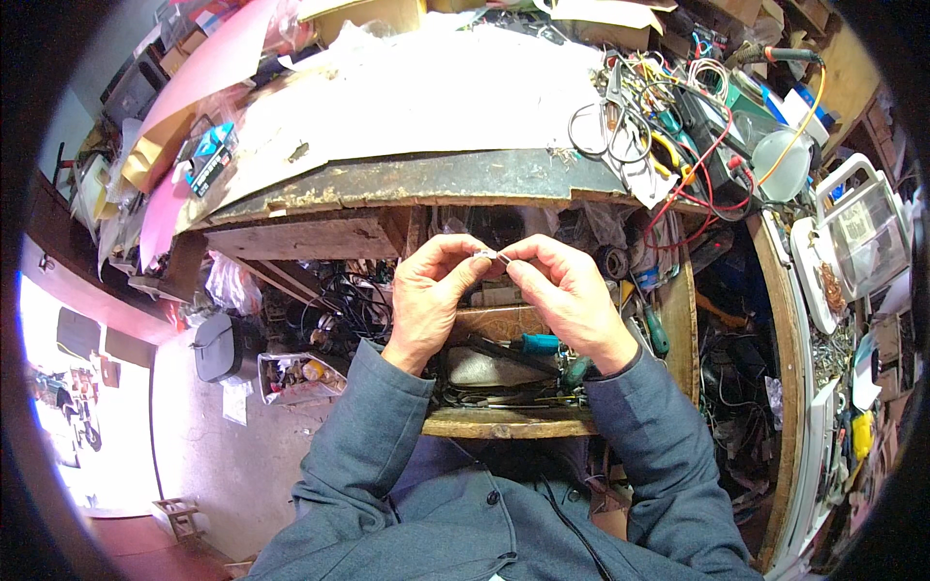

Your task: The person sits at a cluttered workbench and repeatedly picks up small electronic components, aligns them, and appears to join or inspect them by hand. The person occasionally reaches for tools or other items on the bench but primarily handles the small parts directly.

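My left hand and my right hand meet fingertip to fingertip above an open drawer. Pinched in the left fingers is a tiny pale piece, too small to name. Between the right thumb and forefinger sits a thin, dark, pin-like piece; its far end is hidden by the fingers. Whether the two pieces are joined I cannot tell. Below the hands, the drawer holds a teal-handled tool and several other hand tools, partly covered by my right hand and sleeve.
The workbench with a white sheet lies beyond the drawer. Scissors, pliers and red test leads crowd its right end. A soldering iron rests at far right. On the floor at left stand a black case and a filled box.
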{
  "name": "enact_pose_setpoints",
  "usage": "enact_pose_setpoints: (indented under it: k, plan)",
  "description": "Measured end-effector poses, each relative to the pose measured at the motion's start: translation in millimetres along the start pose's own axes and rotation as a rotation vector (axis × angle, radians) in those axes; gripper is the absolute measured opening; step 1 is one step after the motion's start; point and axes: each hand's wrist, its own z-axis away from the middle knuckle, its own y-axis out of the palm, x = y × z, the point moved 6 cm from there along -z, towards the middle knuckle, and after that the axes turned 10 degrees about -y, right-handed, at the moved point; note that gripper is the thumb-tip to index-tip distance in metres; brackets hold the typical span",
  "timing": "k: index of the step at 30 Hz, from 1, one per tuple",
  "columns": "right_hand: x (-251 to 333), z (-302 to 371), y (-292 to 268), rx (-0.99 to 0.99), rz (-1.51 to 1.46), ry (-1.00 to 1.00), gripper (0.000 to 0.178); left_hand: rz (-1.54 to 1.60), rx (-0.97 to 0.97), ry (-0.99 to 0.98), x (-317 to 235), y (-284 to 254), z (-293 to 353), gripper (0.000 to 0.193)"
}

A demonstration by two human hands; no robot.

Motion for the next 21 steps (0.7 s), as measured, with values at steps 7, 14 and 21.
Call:
enact_pose_setpoints:
  k: [7,14,21]
  plan:
    - [-3.5,4.3,4.8,-0.074,0.004,0.015,0.015,0.076,-0.015,-0.043,3.6,1.0,-0.8,0.012]
    - [-8.9,4.7,4.0,-0.116,0.004,-0.009,0.017,-0.015,-0.027,0.041,-4.8,4.7,1.6,0.010]
    - [-7.4,4.1,4.6,-0.073,0.041,0.010,0.019,-0.124,-0.086,0.198,-8.3,2.3,5.0,0.015]
